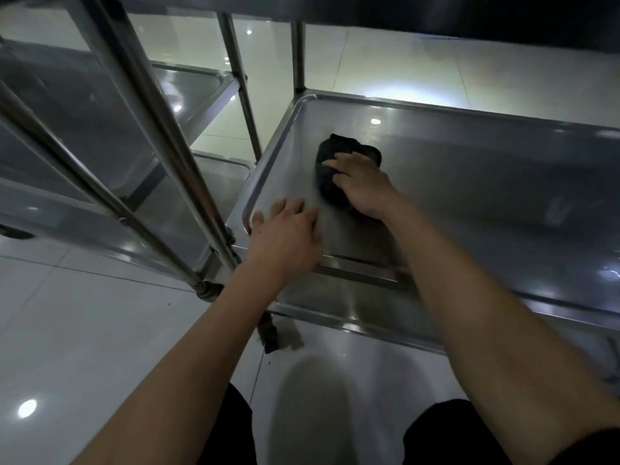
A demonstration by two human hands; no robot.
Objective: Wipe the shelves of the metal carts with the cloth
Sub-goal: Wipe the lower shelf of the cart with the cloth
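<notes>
Right hand (362, 186) grip pressing cloth (330, 182) on shelf (469, 182), left hand (285, 236) grip released

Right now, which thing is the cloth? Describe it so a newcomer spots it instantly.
Start at the steel cart shelf on the right, a shallow rimmed tray. Near its left end the right hand presses a crumpled cloth onto the metal. It is the only dark, soft thing there; the left hand beside it is bare.
</notes>
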